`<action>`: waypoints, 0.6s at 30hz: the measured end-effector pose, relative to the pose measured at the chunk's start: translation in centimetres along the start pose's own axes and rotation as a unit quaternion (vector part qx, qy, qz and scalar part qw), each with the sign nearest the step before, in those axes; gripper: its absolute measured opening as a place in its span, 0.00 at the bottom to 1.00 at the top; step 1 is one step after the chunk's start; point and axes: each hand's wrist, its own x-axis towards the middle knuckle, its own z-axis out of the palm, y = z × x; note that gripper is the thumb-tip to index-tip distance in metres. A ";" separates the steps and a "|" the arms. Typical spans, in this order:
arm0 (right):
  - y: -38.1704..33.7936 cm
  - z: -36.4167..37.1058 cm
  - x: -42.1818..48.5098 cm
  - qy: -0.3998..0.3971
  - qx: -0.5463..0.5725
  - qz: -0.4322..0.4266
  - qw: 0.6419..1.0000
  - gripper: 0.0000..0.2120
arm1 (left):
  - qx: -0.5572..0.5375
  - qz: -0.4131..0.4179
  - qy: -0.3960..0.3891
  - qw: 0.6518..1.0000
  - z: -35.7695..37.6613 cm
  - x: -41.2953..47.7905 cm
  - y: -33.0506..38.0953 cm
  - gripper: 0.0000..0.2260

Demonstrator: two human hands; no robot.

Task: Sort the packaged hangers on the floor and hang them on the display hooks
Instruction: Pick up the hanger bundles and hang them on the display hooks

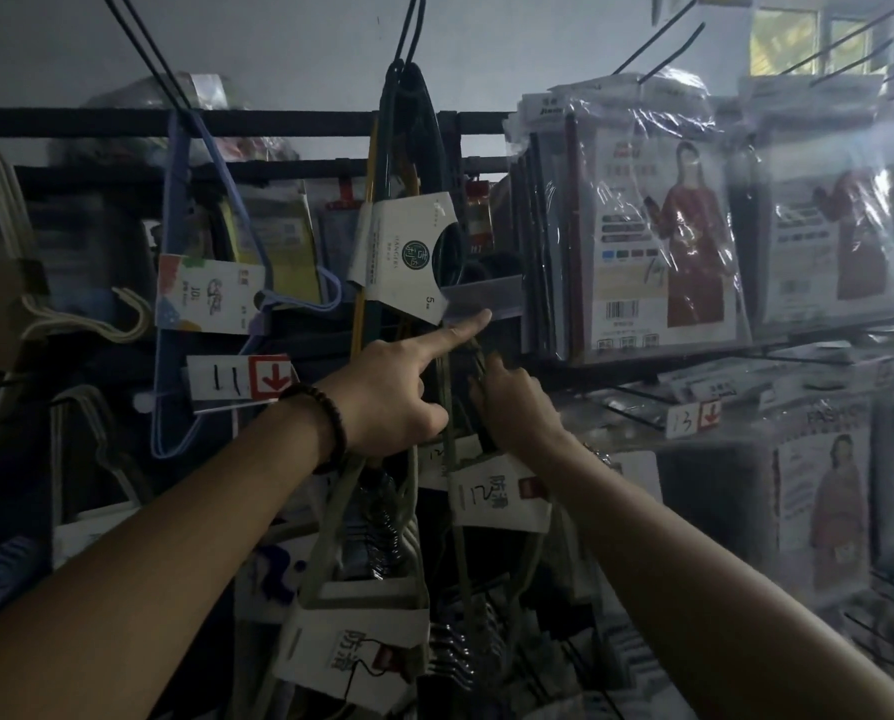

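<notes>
Down low and close, lower hanger pack (362,641) hanging straight down from the left hand (382,402), 3 fingers curled round its wires, 1 finger pointing up. Just beside, right hand (512,407) pinching the hook end of the upper hanger pack (497,498). Just above both, clear tag strip (486,298), nearest the pointing finger; hook behind hard to see.
</notes>
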 end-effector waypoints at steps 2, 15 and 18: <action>0.4 2.5 1.1 -0.009 0.014 0.047 0.999 0.10 | -0.009 0.002 0.003 1.000 0.1 0.1 0.2 0.44; 0.4 4.6 3.8 -0.136 -0.065 0.075 0.986 0.08 | -0.058 0.009 0.030 0.998 1.6 0.0 0.0 0.45; -0.1 2.0 0.3 -0.046 0.018 0.060 0.997 0.07 | -0.070 0.008 0.031 0.997 1.9 0.0 0.0 0.46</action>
